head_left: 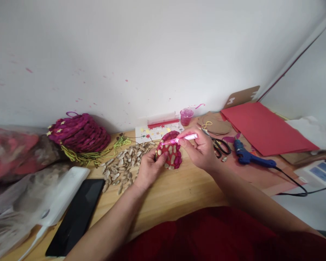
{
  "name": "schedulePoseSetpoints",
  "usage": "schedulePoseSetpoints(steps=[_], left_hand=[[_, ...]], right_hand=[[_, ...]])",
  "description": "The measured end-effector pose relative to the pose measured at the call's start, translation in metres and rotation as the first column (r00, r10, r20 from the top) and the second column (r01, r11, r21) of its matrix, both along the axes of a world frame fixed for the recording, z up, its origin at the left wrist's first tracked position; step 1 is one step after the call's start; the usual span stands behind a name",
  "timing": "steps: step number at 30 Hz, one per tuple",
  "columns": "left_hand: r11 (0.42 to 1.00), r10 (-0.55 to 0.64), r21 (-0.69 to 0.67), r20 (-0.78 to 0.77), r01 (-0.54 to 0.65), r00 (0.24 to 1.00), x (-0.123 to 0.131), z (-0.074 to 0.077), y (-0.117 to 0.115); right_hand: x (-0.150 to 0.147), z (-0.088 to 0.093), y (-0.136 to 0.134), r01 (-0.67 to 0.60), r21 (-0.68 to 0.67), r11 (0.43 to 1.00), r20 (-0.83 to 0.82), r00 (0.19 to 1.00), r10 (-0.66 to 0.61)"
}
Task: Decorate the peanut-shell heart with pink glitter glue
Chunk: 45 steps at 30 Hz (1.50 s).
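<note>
My left hand (152,166) grips the lower left edge of a round red piece (176,162), its thumb on the front. Pale shell pieces cover the red middle, and a dark pink bumpy border runs around it. In my right hand (199,150) is a white and pink pen-like tool (190,137), pinched between thumb and fingers. Its pink tip points left, over the upper part of the round piece; whether it touches cannot be made out. Left of my left hand, peanut shells (122,165) lie loose on the wooden table (176,195).
At the left are stacked magenta pieces (81,134), plastic bags (16,156), a white power bank (67,192) and a black phone (77,217). Behind stands a pink cup (186,116). Rightward lie scissors (223,146), a blue glue gun (250,157) and red sheets (268,127).
</note>
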<state>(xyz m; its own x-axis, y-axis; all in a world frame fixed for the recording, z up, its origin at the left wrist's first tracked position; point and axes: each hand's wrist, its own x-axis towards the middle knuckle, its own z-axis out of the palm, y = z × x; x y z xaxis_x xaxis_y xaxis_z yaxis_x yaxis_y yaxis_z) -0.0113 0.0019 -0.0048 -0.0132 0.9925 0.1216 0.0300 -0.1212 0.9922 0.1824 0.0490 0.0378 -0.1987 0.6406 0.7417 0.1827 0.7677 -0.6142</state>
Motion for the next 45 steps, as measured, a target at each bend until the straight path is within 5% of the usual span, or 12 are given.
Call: schedulePoseSetpoints(steps=[24,45], left_hand=[[0.982,0.032,-0.19,0.273,0.021,0.962,0.004,0.0,-0.001],[0.963,0.046,-0.263,0.354,0.052,0.934,0.008,0.008,0.0]], right_hand=[[-0.001,-0.003,0.002,0.014,0.056,0.998,0.056,0.998,-0.017],[-0.004,-0.004,-0.003,-0.013,0.158,0.987,0.181,0.983,-0.016]])
